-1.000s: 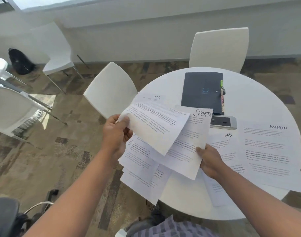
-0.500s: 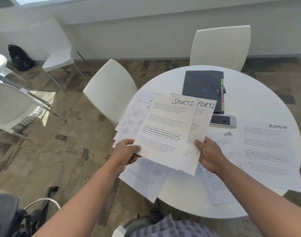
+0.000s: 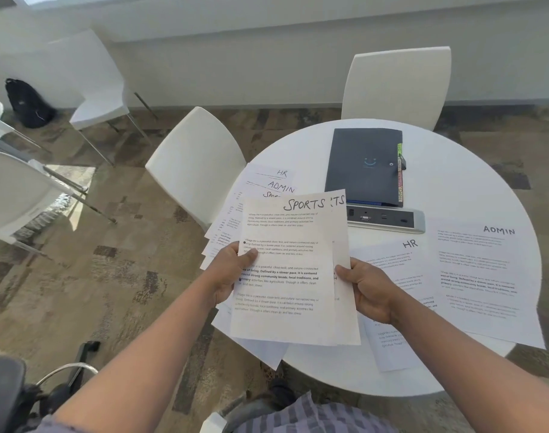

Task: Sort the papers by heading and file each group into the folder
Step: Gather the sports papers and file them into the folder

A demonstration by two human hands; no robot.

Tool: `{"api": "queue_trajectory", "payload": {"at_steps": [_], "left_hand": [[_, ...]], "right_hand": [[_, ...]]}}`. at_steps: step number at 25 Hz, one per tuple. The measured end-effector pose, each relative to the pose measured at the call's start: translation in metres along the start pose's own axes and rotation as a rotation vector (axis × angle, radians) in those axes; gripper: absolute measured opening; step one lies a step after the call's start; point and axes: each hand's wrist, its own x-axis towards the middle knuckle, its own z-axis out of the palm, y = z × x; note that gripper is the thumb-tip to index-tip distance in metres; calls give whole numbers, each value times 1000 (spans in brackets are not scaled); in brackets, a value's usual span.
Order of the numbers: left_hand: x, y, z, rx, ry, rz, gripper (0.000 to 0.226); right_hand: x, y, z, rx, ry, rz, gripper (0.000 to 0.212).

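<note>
White round desk carries HR and ADMIN piles near its right edge. My left hand pinches a SPORTS sheet, right hand grips another. Sorting step; next I'd start a SPORTS pile; folder waits shut.

A person's left hand grips the left edge of a sheet headed SPORTS, thumb on its face. The right hand pinches the right edge of a second SPORTS sheet just behind it. Under the left hand a fanned stack of papers shows headings HR, ADMIN and a partly covered one. These hang over the near left edge of a round white table. On the table lie an HR sheet and, right of it, an ADMIN sheet. Farther back sits a dark folder, with a grey socket strip just near of it. White chairs stand left and beyond; a black bag rests by the far wall.
</note>
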Motion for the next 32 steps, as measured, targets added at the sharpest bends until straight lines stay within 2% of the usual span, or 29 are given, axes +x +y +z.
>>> {"api": "queue_trajectory", "payload": {"at_steps": [3,7,10,13,18,21,25,29,32], "left_hand": [[0,-10,7,-77,-18,-12,29],[0,-23,12,-140,7,-13,33],[-2,-28,16,-113,20,21,34],[-3,-32,19,-53,4,76,33],[-1,-28,31,-6,7,235,30],[-4,-24,41,-2,33,295,39],[0,-44,43,67,11,213,46],[-2,-59,45,148,-43,137,33],[-3,-54,47,163,-50,158,26]], "right_hand": [[-4,-1,6,-4,-12,2,35],[-8,2,9,-70,-44,50,52],[-4,9,9,-102,-61,-34,37],[2,12,6,-249,44,-96,33],[1,8,3,-283,139,-201,34],[1,6,-1,-348,207,-258,34],[-7,16,-10,-457,221,-275,33],[-7,29,-18,-518,227,-280,35],[-6,28,-15,-509,237,-281,33]]}}
